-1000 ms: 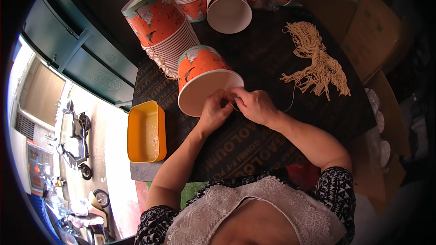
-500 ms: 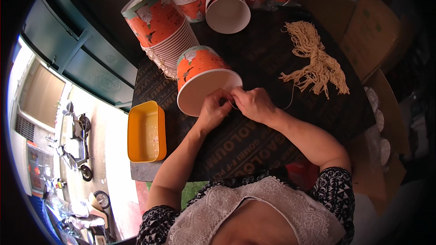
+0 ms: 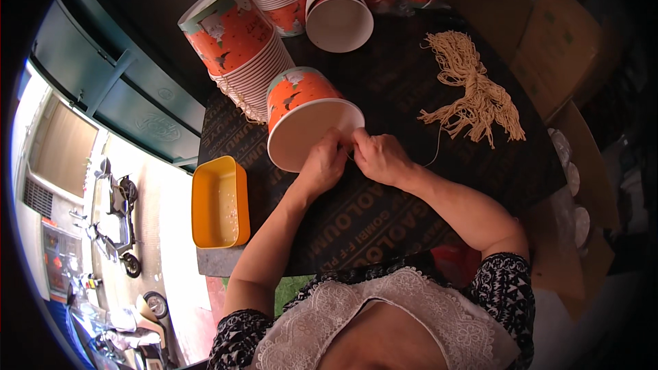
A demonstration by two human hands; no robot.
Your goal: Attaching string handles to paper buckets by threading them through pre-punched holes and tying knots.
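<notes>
An orange patterned paper bucket point(image 3: 312, 130) lies on its side, its white open mouth toward me. My left hand point(image 3: 325, 161) is closed at the lower right of that mouth, fingertips bunched on a thin string near the rim. Just outside the rim, my right hand point(image 3: 382, 157) pinches the same string, its fingers curled close to the left ones. The fingertips partly hide the string and where it meets the bucket. A thin strand point(image 3: 436, 149) curves from beside my right hand toward a bundle of beige strings point(image 3: 473, 89) on the dark table.
A yellow plastic tub point(image 3: 221, 205) stands at the table's left edge. Tall stacks of nested buckets point(image 3: 250, 62) rise at the back left, with another bucket point(image 3: 340, 24) lying behind. Cardboard boxes point(image 3: 558, 44) are at the right. Left, a doorway shows parked scooters point(image 3: 115, 223).
My left fingers have shifted up and straightened at the bucket's rim, and my right fingers have curled tighter. The bucket stays nearly in place.
</notes>
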